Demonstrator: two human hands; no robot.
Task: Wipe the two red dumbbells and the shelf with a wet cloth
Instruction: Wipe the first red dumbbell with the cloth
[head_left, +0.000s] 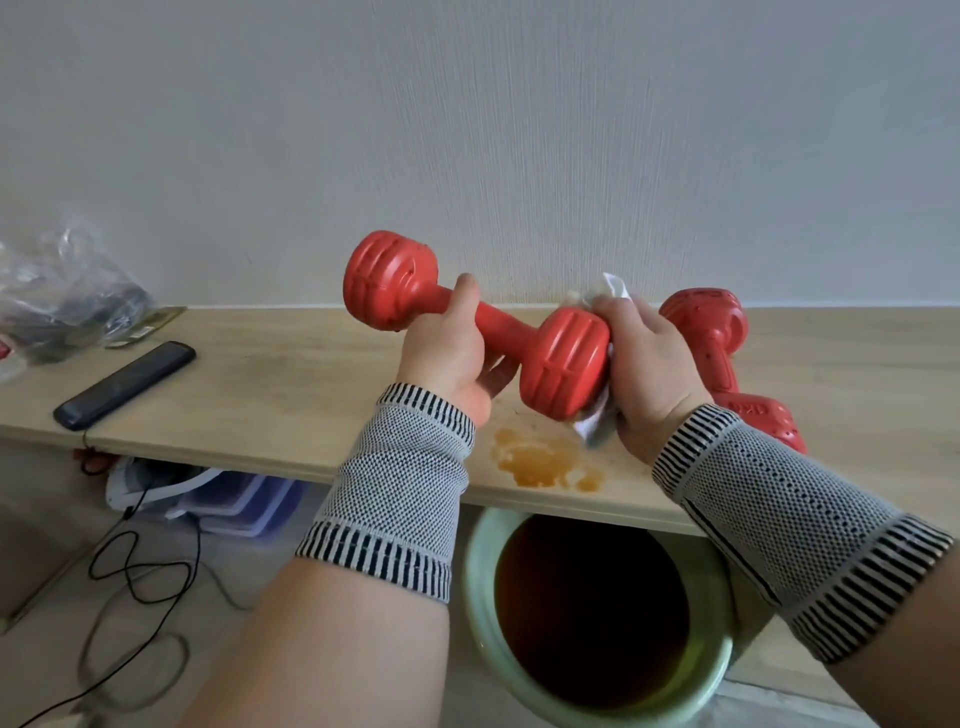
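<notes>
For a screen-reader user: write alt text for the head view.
A person's left hand holds a red dumbbell by its handle above a wooden shelf, while the right hand presses a white cloth against one end. A second red dumbbell lies on the shelf behind, near an orange stain; a green bucket stands below.

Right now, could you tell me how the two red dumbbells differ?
The near dumbbell is lifted, gripped at its bar by the left hand, while the right hand presses a cloth on its end. The far dumbbell lies untouched on the shelf. Both are red and ribbed.
</notes>
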